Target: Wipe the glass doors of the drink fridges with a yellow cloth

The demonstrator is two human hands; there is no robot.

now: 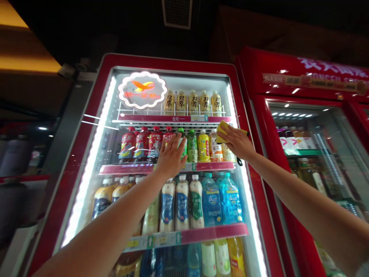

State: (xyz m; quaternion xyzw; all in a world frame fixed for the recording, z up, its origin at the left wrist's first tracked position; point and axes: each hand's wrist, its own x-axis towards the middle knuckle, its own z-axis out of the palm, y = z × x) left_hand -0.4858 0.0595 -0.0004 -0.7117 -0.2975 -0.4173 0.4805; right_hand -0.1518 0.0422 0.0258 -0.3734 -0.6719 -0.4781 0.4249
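Note:
My left hand [170, 157] is raised to the glass door [138, 132] of a lit red drinks fridge, fingers apart, with nothing held. It appears to lie against the glass in front of the second shelf. Over to the right, my right hand [239, 143] grips a yellow cloth [223, 130] against the same door, near its right edge. A dark loop [239, 161] shows just below that hand; I cannot tell what it belongs to. Behind the glass stand red-labelled bottles [141, 141], a green bottle [192, 146] and a yellow bottle [203, 147].
The fridge has a red frame [170, 63] and a round glowing sign [142, 90] at upper left. Pale bottles [182, 204] and blue bottles [231, 200] fill a lower shelf [213, 232]. Another red fridge [291, 88] adjoins on the right. A vent [177, 13] is overhead.

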